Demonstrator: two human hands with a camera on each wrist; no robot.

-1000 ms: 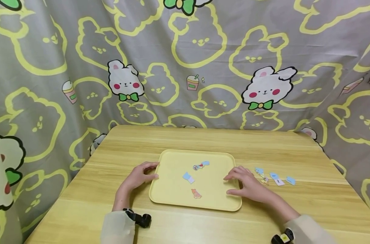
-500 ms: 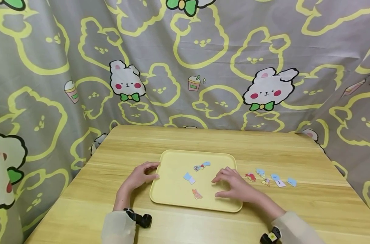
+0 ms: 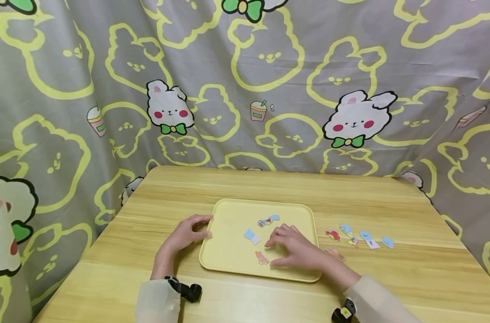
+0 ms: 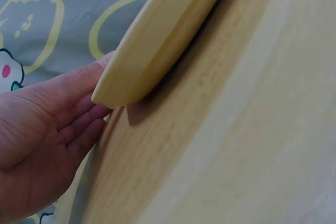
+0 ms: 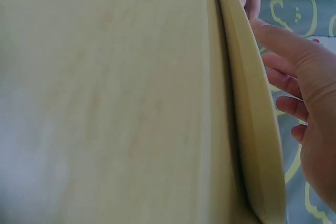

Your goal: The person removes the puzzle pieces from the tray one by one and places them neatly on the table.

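Observation:
A pale yellow tray (image 3: 228, 264) lies on the wooden table. My left hand (image 3: 185, 234) holds its left rim, thumb at the edge; in the left wrist view the other fingers of the left hand (image 4: 47, 135) sit at the rim's underside. Over the tray's right half hovers my right hand (image 3: 295, 249), fingers loosely bent and apart, nothing seen between them. Just left of its thumb lies an orange flat printed piece (image 3: 262, 257), like a puzzle piece. A blue-and-lilac piece (image 3: 251, 236) and a joined blue-and-red pair (image 3: 268, 220) lie farther back on the tray.
Right of the tray, several loose printed pieces lie on the table: a red one (image 3: 332, 235), blue ones (image 3: 388, 242) and an orange one (image 3: 335, 254) partly behind the right forearm. A patterned grey curtain (image 3: 212, 112) hangs behind the table (image 3: 180, 188).
My right hand has moved left from the tray's right rim toward its middle, near the orange piece. Red and orange pieces on the table came into view behind it. My left hand has stayed put.

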